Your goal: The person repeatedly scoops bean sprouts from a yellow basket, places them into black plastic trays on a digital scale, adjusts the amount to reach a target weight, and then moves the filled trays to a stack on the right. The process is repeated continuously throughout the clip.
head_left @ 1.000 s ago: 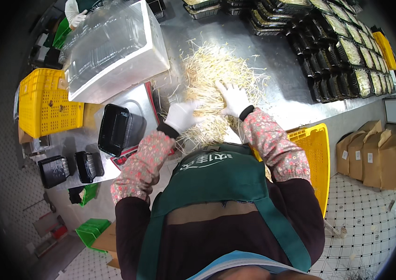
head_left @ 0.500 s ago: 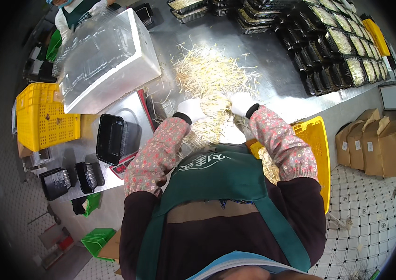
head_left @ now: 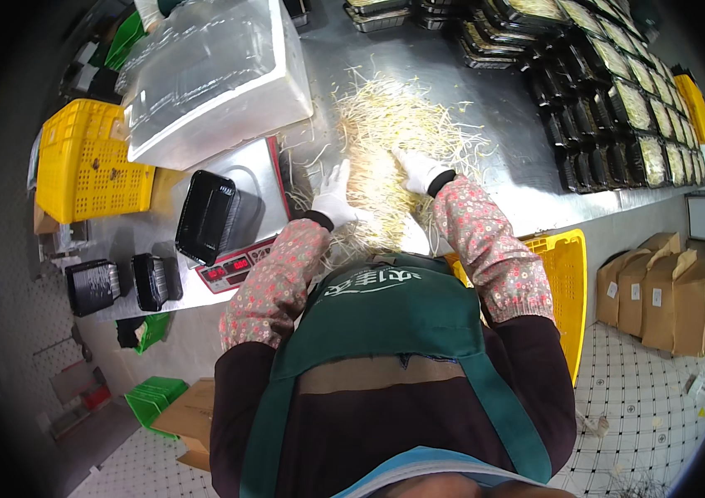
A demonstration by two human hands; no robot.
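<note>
A loose heap of pale bean sprouts (head_left: 386, 133) lies on the steel table (head_left: 502, 75) in front of me. My left hand (head_left: 334, 192), in a white glove, rests on the heap's left side with fingers spread. My right hand (head_left: 419, 170), also gloved, presses flat on the heap's middle. Neither hand grips anything that I can see. An empty black plastic tray (head_left: 206, 216) sits on a scale (head_left: 240, 207) with a red display, to the left of my left hand.
A white foam box (head_left: 211, 83) lined with clear plastic stands at the back left. Rows of filled black trays (head_left: 610, 91) cover the table's right side. Yellow crates (head_left: 87, 162) stand at the left and by my right hip (head_left: 564, 282). Cardboard boxes (head_left: 668, 290) sit on the floor.
Both hands have shifted over the sprout heap: the left one slid down and left, the right one came back toward the middle. The heap looks slightly more gathered.
</note>
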